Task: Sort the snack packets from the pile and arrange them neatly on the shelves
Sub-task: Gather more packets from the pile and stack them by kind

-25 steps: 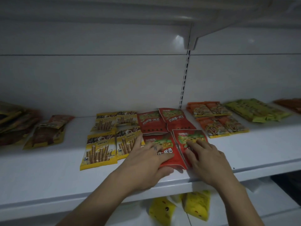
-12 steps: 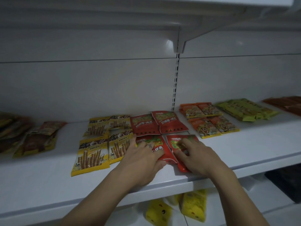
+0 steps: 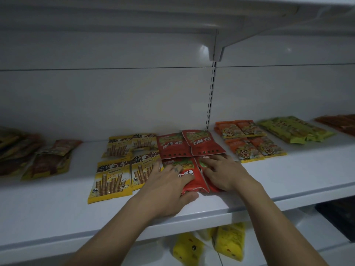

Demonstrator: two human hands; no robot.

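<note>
White sheet metal makes up the shelving: a plain back panel (image 3: pixel 115 102), an upper shelf (image 3: pixel 134 16) overhead on a bracket, and the broad middle shelf (image 3: pixel 57 208) that carries the snack packets, all laid flat. At the far left of that shelf lies a loose pile of dark packets (image 3: pixel 17 150), with a few brown and yellow packets (image 3: pixel 51 162) overlapping just beside it. Near the centre, four yellow wafer-roll packets (image 3: pixel 109 177) sit two by two, and touching their right side is a matching two-by-two block of red packets (image 3: pixel 172 146) with green print. Right of the block, apart from it, four orange packets (image 3: pixel 249 143) bearing a cartoon face form another square, then a stack of green packets (image 3: pixel 295 131), then reddish-brown packets (image 3: pixel 340 123) at the frame edge. Below, on the lower shelf, yellow packets (image 3: pixel 228 240) stand partly hidden by the middle shelf's front lip. Both bare forearms reach in from below. The left hand (image 3: pixel 167 189) lies palm down on the front-left red packet (image 3: pixel 189 181), fingers spread and nearly straight, thumb against the packet's near edge. The right hand (image 3: pixel 224 171) presses flat on the front-right red packet (image 3: pixel 210 186), fingers splayed and pointing left; it grips nothing. A slotted upright (image 3: pixel 210 96) runs down the back panel behind the red block.
</note>
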